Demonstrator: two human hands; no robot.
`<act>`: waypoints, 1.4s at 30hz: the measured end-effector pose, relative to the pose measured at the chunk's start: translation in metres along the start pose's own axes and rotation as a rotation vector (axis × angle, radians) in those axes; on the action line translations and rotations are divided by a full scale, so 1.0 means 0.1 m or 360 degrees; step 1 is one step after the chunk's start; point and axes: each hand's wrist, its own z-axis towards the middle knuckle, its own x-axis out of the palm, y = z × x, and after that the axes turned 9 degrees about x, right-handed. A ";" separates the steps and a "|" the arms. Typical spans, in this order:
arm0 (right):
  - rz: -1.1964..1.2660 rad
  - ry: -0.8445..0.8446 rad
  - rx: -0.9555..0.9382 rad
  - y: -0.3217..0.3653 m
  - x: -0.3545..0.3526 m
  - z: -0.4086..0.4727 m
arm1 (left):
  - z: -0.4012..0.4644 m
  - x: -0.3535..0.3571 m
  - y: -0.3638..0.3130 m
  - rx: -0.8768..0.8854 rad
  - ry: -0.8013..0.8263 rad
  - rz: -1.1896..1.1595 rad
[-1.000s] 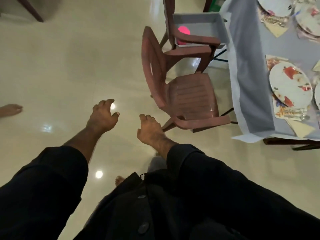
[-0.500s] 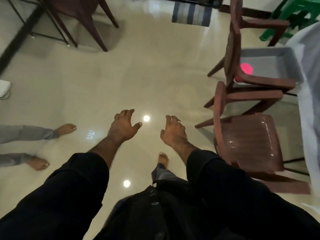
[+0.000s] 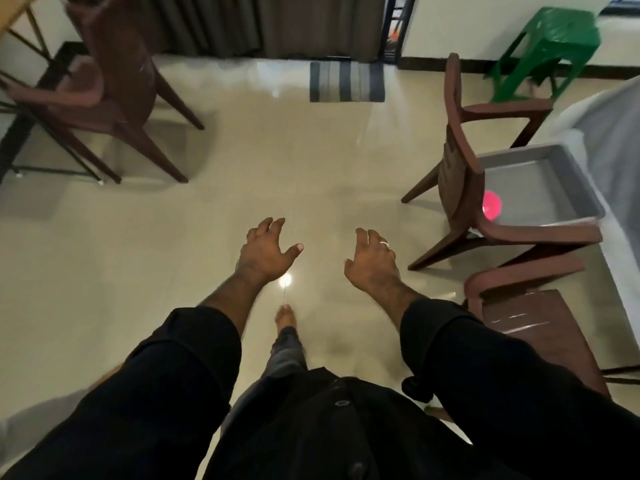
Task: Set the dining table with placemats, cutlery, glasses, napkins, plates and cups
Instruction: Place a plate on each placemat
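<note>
Head view, one entry.

- Left hand [image 3: 266, 252]: held out over the floor [image 3: 242, 188], fingers spread wide and loosely bent, holding nothing.
- Right hand [image 3: 375, 261]: beside it and apart from it, fingers loose and wide, ring on one, holding nothing.
- Grey tub [image 3: 540, 188]: right of the hands, set on the seat of a brown chair [image 3: 460, 174]; a pink cup [image 3: 491, 209] lies in its near corner, partly hidden by the chair back. Probably the one task item left to carry.
- Tabletop [image 3: 613, 140]: only a cloth-covered edge shows at far right; no place settings in view.
- Second chair [image 3: 533, 323]: near right, close to the person's side.
- Green stool [image 3: 550, 39], striped mat [image 3: 346, 81]: far.

Risks, as judged: bare foot [image 3: 285, 317] on glossy floor, so a slip; a shin catching the splayed chair legs while turning; the chair back blocking a clean reach to the cup, tipping the tub.
</note>
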 end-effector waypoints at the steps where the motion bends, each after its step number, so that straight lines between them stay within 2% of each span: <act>1: -0.0002 -0.0005 0.0045 0.06 -0.06 0.19 | 0.27 -0.07 0.01 0.0036 0.0021 0.0000; 6: 0.0099 -0.0070 0.0287 0.37 -0.47 0.96 | 1.52 -0.52 -0.06 0.0261 0.0179 0.0084; 12: 0.0205 -0.0149 0.0434 0.56 -0.91 1.89 | 2.95 -0.99 -0.40 0.0460 0.0245 0.0181; 19: 0.0368 -0.0188 0.0513 0.53 -1.37 3.49 | 4.62 -1.15 -0.91 0.0531 0.0283 0.0297; 25: 0.0343 -0.0303 0.0482 0.43 -2.21 4.76 | 5.96 -1.41 -1.62 0.0594 0.0224 0.0358; 30: 0.0395 -0.0512 0.0598 0.09 -2.96 5.65 | 7.11 -1.38 -2.36 0.0809 0.0276 0.0394; 35: 0.0523 -0.0652 0.0936 -0.55 -3.47 6.41 | 8.32 -1.19 -3.34 0.1117 0.0381 0.0384; 42: 0.0807 -0.0811 0.1796 -1.31 -3.77 6.55 | 9.19 -0.64 -4.77 0.1709 0.0749 0.0516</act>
